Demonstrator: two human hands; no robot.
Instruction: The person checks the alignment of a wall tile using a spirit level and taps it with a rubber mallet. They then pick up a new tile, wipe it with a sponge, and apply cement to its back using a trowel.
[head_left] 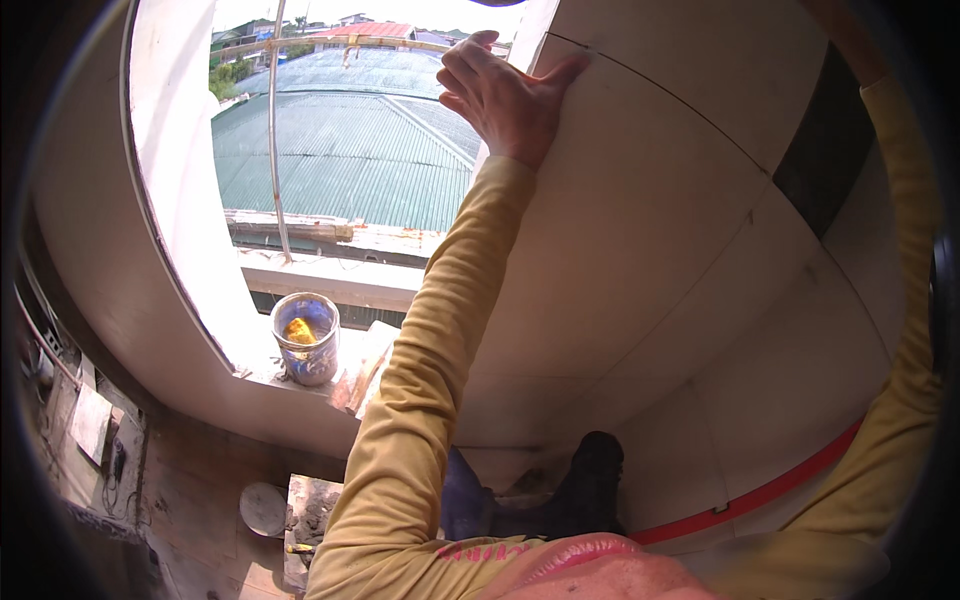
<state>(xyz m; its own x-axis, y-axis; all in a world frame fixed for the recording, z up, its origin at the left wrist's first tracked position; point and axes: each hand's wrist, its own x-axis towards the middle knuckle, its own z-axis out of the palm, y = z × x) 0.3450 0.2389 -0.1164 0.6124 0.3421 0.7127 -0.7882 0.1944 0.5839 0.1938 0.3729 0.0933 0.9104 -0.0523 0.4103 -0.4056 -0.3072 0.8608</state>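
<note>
My left hand (510, 105) is raised to the large pale wall tile (620, 220), at its edge beside the window opening. Its thumb stretches right across the tile's face, while the slightly bent fingers reach left past the edge; the hand is open. My right arm (910, 290) reaches up along the right rim of the view. Only the wrist and part of my right hand (845, 40) show there, dark and cut off, with the fingers out of sight. A dark rectangular gap (830, 140) lies among the tiles close to that arm.
A stained bucket (306, 350) with something yellow inside stands on the window sill. Metal bars (275, 150) cross the opening, with a green corrugated roof (340, 150) outside. A red strip (760, 490) runs along the wall's base. A round lid-like disc (263, 509) lies on the floor.
</note>
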